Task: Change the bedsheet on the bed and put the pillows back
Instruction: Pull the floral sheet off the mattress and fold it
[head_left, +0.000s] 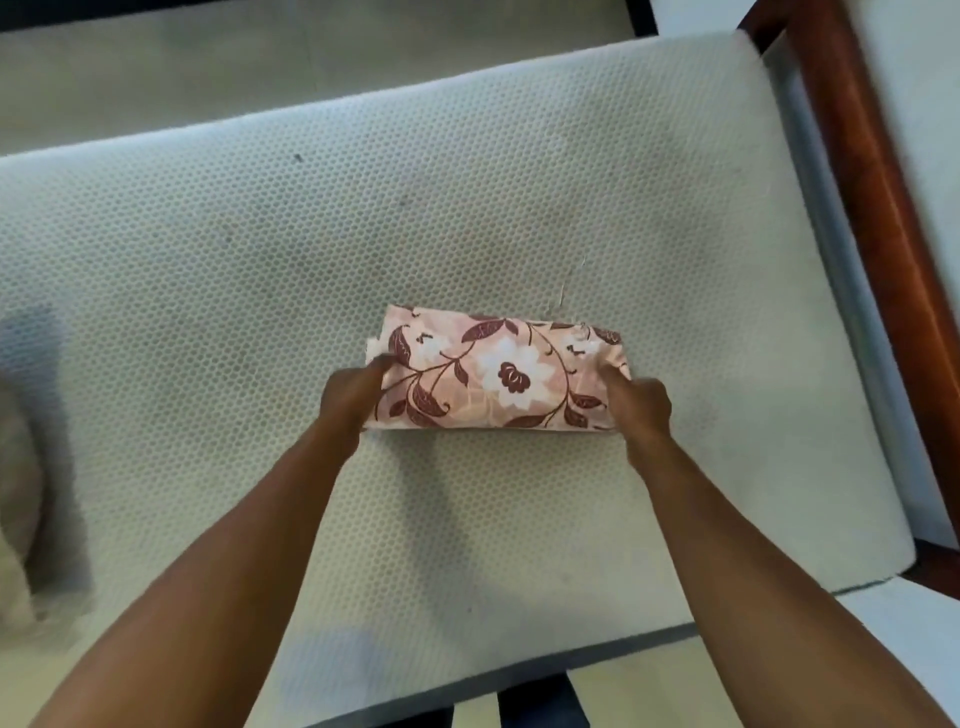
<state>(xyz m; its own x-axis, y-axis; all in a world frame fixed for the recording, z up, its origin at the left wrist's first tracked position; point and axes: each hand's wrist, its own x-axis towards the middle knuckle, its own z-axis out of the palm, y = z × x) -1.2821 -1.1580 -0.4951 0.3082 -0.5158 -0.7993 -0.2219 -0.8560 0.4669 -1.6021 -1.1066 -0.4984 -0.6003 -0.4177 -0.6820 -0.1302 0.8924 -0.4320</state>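
Sheet (498, 374): folded into a compact oblong bundle, pink with dark red leaves and vines and white flowers. It lies flat on the mattress (519, 208), long side running left-right, about mid-width and towards the right end. The left hand (358, 395) grips its left end and the right hand (636, 402) grips its right end.

Mattress: bare, off-white honeycomb-textured cover with a few faint grey marks. A reddish-brown wooden frame (883, 182) runs along its right end.
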